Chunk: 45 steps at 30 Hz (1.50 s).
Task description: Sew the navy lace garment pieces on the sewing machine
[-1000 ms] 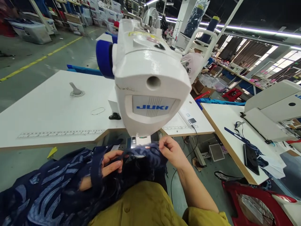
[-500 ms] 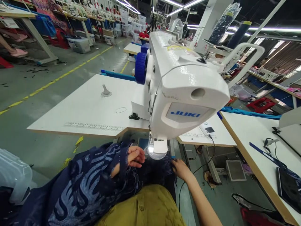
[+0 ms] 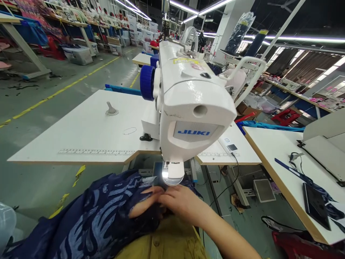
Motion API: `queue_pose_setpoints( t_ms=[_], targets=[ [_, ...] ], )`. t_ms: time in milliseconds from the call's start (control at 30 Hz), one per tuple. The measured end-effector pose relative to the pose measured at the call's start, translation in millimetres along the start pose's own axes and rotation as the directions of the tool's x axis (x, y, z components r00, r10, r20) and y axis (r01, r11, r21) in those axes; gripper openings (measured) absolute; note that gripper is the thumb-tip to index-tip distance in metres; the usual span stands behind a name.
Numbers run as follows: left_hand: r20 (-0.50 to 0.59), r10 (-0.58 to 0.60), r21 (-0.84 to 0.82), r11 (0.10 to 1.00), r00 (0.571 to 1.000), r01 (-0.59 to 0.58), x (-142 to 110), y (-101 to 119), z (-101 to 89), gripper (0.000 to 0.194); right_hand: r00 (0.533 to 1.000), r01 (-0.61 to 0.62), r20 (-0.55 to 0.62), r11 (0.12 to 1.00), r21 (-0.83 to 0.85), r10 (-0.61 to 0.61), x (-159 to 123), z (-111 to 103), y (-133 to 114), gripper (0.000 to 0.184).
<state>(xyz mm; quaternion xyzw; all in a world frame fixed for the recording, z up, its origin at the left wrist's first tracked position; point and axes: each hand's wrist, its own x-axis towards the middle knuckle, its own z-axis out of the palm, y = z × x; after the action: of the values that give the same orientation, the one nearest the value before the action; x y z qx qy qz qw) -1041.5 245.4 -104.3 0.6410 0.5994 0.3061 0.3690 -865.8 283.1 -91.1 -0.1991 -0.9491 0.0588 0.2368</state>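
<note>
A white JUKI sewing machine (image 3: 194, 97) stands in front of me, its lit needle area and clear round guard (image 3: 174, 180) low over the work. Navy fabric (image 3: 99, 208) with a lighter blue leaf-like pattern drapes across my lap and up to the needle area. My left hand (image 3: 147, 201) grips the fabric just left of the guard, partly covered by cloth. Right beside it, my right hand (image 3: 179, 199) is closed on the fabric directly below the guard, its fingertips meeting my left hand and partly hidden.
The white machine table (image 3: 81, 129) has a printed ruler, a grey hook-shaped piece (image 3: 111, 109) and a thread loop. To the right, another table (image 3: 269, 147) holds a black phone (image 3: 315, 205). A clear plastic bin (image 3: 7, 225) is at lower left. A cable hangs at right.
My right hand has moved left from the fabric's right edge to meet my left hand under the guard. The left hand has lowered onto the cloth. The view has shifted slightly.
</note>
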Motion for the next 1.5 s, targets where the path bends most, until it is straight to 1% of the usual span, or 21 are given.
queue_pose_setpoints(
  t_ms=[67, 133, 200, 233, 300, 367, 433, 533, 600, 667, 733, 833, 900, 967, 1000, 1067, 1133, 1233, 1300, 1400, 1500],
  targets=[
    [0.133, 0.002, -0.138, 0.990, 0.991, 0.016, 0, 5, -6.1, 0.059, 0.973, -0.219, 0.105, 0.969, 0.112, 0.208, -10, -17, 5, 0.016],
    [0.298, 0.077, -0.210, 0.978, 0.952, -0.013, 2, 13, -22.3, 0.066, 0.933, -0.345, 0.206, 0.894, 0.287, 0.294, -15, -38, 8, 0.017],
    [0.402, 0.160, -0.098, 0.986, 0.902, -0.132, 7, 25, -43.2, 0.070, 0.909, -0.405, 0.311, 0.767, 0.497, 0.278, -16, -58, 10, 0.020],
    [0.396, 0.159, 0.016, 0.983, 0.904, -0.180, 10, 33, -53.0, 0.056, 0.899, -0.430, 0.337, 0.702, 0.567, 0.279, -14, -67, 11, 0.022],
    [0.315, 0.156, 0.161, 0.963, 0.936, -0.215, 17, 48, -67.4, 0.035, 0.883, -0.470, 0.321, 0.649, 0.598, 0.343, -11, -80, 15, 0.021],
    [0.198, 0.204, 0.169, 0.956, 0.959, -0.238, 24, 59, -73.6, 0.039, 0.869, -0.491, 0.250, 0.682, 0.542, 0.427, -8, -86, 22, 0.018],
    [0.065, 0.248, 0.149, 0.955, 0.967, -0.255, 32, 61, -73.3, 0.041, 0.855, -0.501, 0.177, 0.688, 0.525, 0.488, -6, -86, 31, 0.018],
    [-0.106, 0.177, 0.157, 0.975, 0.979, -0.159, 46, 53, -67.3, 0.038, 0.815, -0.489, 0.058, 0.632, 0.601, 0.576, -1, -75, 45, 0.019],
    [-0.140, 0.135, 0.074, 0.989, 0.981, -0.125, 53, 47, -61.9, 0.030, 0.801, -0.460, 0.002, 0.613, 0.643, 0.599, 5, -65, 52, 0.022],
    [-0.152, 0.123, -0.095, 0.986, 0.981, -0.139, 57, 45, -55.9, 0.024, 0.801, -0.447, -0.018, 0.617, 0.648, 0.599, 11, -54, 55, 0.028],
    [-0.168, 0.124, -0.249, 0.954, 0.978, -0.164, 59, 47, -49.8, 0.026, 0.796, -0.463, -0.027, 0.636, 0.617, 0.605, 16, -47, 55, 0.033],
    [-0.121, 0.140, -0.345, 0.923, 0.983, -0.173, 60, 52, -42.9, 0.035, 0.798, -0.494, -0.029, 0.682, 0.540, 0.602, 20, -46, 55, 0.037],
    [-0.098, 0.145, -0.308, 0.936, 0.985, -0.169, 62, 52, -41.2, 0.040, 0.826, -0.479, 0.001, 0.700, 0.530, 0.564, 20, -52, 63, 0.035],
    [-0.136, 0.134, -0.179, 0.971, 0.982, -0.157, 65, 51, -41.4, 0.040, 0.828, -0.495, -0.001, 0.732, 0.468, 0.560, 20, -63, 82, 0.028],
    [-0.171, 0.125, -0.092, 0.986, 0.977, -0.142, 66, 50, -41.8, 0.039, 0.810, -0.527, -0.024, 0.747, 0.406, 0.585, 20, -68, 96, 0.025],
    [-0.232, 0.107, 0.065, 0.993, 0.967, -0.095, 68, 48, -41.9, 0.036, 0.746, -0.619, -0.105, 0.742, 0.258, 0.658, 22, -78, 126, 0.024],
    [-0.287, 0.125, 0.136, 0.987, 0.950, -0.088, 68, 47, -40.3, 0.036, 0.693, -0.687, -0.152, 0.709, 0.158, 0.705, 28, -82, 154, 0.027],
    [-0.370, 0.123, 0.133, 0.988, 0.921, -0.078, 66, 47, -36.0, 0.037, 0.670, -0.733, -0.114, 0.678, 0.052, 0.733, 41, -76, 184, 0.021],
    [-0.400, 0.048, 0.114, 0.993, 0.915, -0.002, 65, 49, -34.4, 0.039, 0.660, -0.750, -0.075, 0.661, -0.018, 0.748, 49, -66, 196, 0.016],
    [-0.390, -0.081, 0.043, 0.993, 0.917, 0.105, 66, 54, -35.5, 0.046, 0.640, -0.767, -0.064, 0.634, -0.098, 0.765, 57, -54, 205, 0.019],
    [-0.372, -0.134, -0.028, 0.991, 0.919, 0.133, 70, 55, -37.9, 0.046, 0.634, -0.769, -0.062, 0.621, -0.151, 0.771, 57, -50, 209, 0.019]
  ],
)
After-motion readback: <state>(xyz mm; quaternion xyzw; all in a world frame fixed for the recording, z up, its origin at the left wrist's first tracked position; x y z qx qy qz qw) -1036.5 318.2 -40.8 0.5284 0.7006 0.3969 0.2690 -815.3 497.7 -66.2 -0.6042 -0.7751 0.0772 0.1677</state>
